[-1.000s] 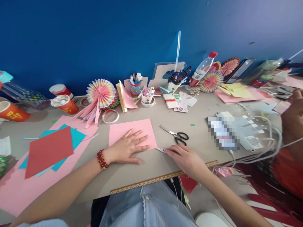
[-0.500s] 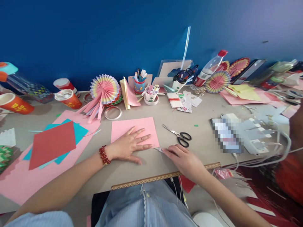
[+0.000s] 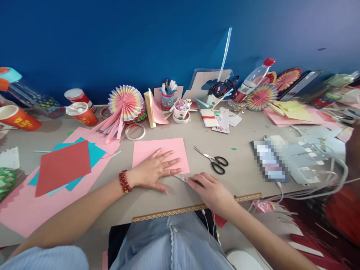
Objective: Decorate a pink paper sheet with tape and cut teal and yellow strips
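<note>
A sheet of pink paper (image 3: pixel 160 148) lies on the table in front of me. My left hand (image 3: pixel 153 170) is pressed flat across its lower part, fingers spread, thumb resting on the bare tabletop. My right hand (image 3: pixel 212 189) is closed around a utility knife (image 3: pixel 182 179) with a pale body. The knife's thin blade points left, low along the paper's near edge and just below my left fingers. Most of the handle is hidden in my grip. Black-handled scissors (image 3: pixel 215 161) rest to the right of the paper, touched by neither hand.
To the left, a red sheet (image 3: pixel 64 167) lies over blue and larger pink sheets. Behind are a tape roll (image 3: pixel 135 132), a folded paper fan (image 3: pixel 125 101), paper cups (image 3: pixel 84 114) and a bottle (image 3: pixel 254 80). A phone (image 3: pixel 270 161) with cables sits right, near another person's arm.
My right hand has slid a little to the left with the knife, along the pink paper's near edge. My left hand stays in place on the sheet.
</note>
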A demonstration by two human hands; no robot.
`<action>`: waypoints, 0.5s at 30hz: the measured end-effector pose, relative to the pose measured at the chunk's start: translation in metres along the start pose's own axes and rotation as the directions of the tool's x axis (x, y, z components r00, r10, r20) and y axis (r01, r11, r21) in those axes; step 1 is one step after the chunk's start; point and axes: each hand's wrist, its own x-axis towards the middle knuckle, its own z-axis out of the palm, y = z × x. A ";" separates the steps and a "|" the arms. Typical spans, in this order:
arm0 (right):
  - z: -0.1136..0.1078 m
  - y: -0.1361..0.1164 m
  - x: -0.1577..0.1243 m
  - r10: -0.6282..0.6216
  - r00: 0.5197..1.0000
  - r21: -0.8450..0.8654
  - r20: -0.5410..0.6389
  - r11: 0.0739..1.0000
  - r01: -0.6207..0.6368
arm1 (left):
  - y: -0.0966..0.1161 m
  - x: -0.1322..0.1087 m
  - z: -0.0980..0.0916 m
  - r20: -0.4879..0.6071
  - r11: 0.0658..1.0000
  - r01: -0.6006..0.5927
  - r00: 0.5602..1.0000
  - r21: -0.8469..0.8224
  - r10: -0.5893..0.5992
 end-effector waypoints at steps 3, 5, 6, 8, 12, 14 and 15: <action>0.003 -0.007 0.004 0.012 1.000 0.023 0.001 1.000 -0.012 | 0.000 0.000 0.002 -0.012 1.000 -0.003 1.000 0.004 0.003; 0.004 -0.009 0.006 0.029 1.000 0.034 -0.002 0.999 -0.029 | 0.000 0.000 0.003 -0.015 1.000 -0.001 1.000 0.008 0.001; 0.004 -0.009 0.007 0.034 0.999 0.038 -0.002 0.999 -0.034 | 0.000 0.000 0.003 -0.018 1.000 0.000 1.000 0.009 0.000; 0.003 -0.011 0.009 0.033 0.999 0.043 -0.008 0.999 -0.032 | 0.000 -0.001 0.003 -0.024 1.000 0.000 1.000 0.009 0.000; 0.005 -0.017 0.017 0.015 1.000 0.045 -0.007 0.999 -0.014 | 0.000 -0.001 0.003 -0.029 1.000 0.002 1.000 0.005 -0.002; 0.007 -0.022 0.022 0.016 1.000 0.052 -0.010 0.999 -0.015 | 0.000 -0.001 0.004 -0.023 1.000 0.003 1.000 0.003 -0.003; 0.008 -0.024 0.023 0.022 1.000 0.058 -0.013 0.998 -0.021 | 0.000 -0.001 0.004 -0.020 1.000 0.004 1.000 0.001 -0.004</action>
